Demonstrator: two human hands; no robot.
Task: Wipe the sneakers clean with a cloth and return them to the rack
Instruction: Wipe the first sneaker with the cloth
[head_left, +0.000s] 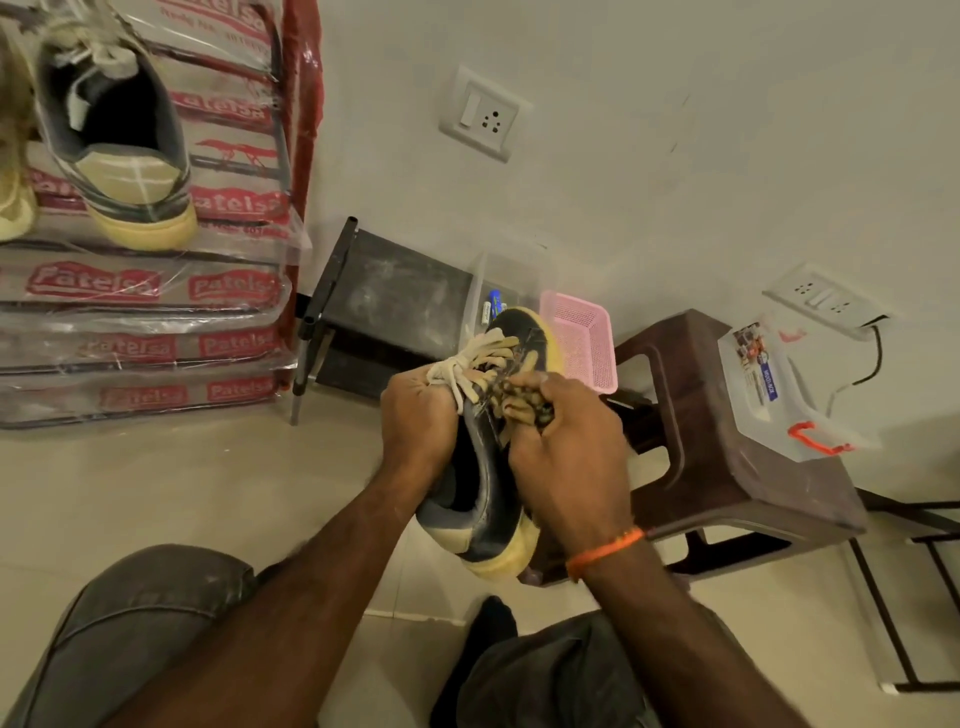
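Observation:
A dark sneaker (491, 499) with a yellowed sole and cream laces is held up in front of me, heel toward me. My left hand (418, 426) grips its left side by the laces. My right hand (566, 457) presses a bunched patterned cloth (524, 402) against the sneaker's right side near the laces. The matching sneaker (117, 140) stands on the top tier of the plastic-wrapped shoe rack (140, 291) at the left. Most of the cloth is hidden under my fingers.
A brown plastic stool (727, 467) at the right carries a clear box with red clips (779, 389). A pink basket (582, 343) and a dark small stand (395, 306) sit against the wall. My knees are at the bottom.

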